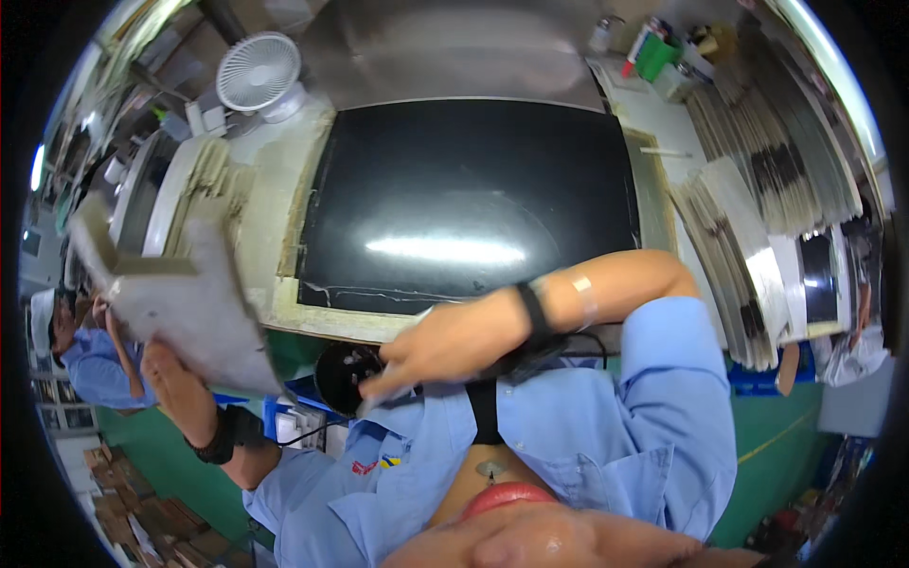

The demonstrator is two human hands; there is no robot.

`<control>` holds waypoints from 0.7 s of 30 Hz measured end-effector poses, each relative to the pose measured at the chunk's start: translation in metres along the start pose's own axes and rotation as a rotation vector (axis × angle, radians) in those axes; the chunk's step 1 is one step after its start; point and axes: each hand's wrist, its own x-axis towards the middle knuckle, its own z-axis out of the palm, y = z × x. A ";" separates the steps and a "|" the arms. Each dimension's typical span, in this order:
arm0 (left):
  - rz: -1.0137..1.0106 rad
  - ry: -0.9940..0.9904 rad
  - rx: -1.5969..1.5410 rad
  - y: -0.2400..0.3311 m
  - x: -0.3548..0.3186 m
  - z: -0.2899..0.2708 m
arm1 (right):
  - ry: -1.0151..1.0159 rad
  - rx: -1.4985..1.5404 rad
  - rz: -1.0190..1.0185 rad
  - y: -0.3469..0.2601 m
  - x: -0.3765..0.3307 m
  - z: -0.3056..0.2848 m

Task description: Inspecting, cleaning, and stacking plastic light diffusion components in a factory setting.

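My left hand (182, 390) grips the lower edge of a flat, grey-white notched panel (194, 308), which is raised and tilted at the left of the table. Two prongs with a gap between them form the panel's upper end. My right hand (445, 346) reaches across my body, just off the table's front edge, its fingers bent and pointing left. Bits of something white, perhaps a cloth, show at its fingers, blurred. Right beside those fingers is a dark round container (346, 377). A black smooth sheet (473, 189) covers the middle of the worktable.
A white fan (258, 74) stands at the table's back left. Stacks of thin panels (776, 151) line the right side, with more stacked boards (204, 180) at the left. A green container (655, 59) sits at the back right. Another person (90, 350) in blue is at far left.
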 end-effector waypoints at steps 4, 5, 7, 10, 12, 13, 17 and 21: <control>-0.138 0.128 -0.209 0.020 0.004 -0.001 | 0.753 -0.123 0.536 0.056 -0.144 -0.067; -0.135 0.121 -0.211 0.019 0.006 -0.001 | 0.655 -0.607 0.785 0.069 -0.190 -0.071; 0.174 0.053 0.021 0.004 0.018 0.009 | 0.609 -0.564 1.350 0.083 -0.253 -0.045; 0.308 0.004 0.125 -0.008 0.023 0.025 | 0.435 -0.691 0.936 0.041 -0.165 -0.007; 0.317 -0.049 0.073 -0.002 0.039 0.036 | 0.425 -0.219 0.678 0.012 -0.092 0.041; -0.009 -0.046 -0.289 0.026 0.047 0.046 | 0.021 -0.320 0.446 -0.001 -0.065 0.054; -0.314 -0.232 -0.972 0.105 0.057 0.066 | 0.208 0.081 0.154 -0.015 -0.074 0.030; -0.160 -0.378 -0.762 0.080 0.059 0.068 | 0.669 -0.392 0.392 0.014 -0.152 -0.065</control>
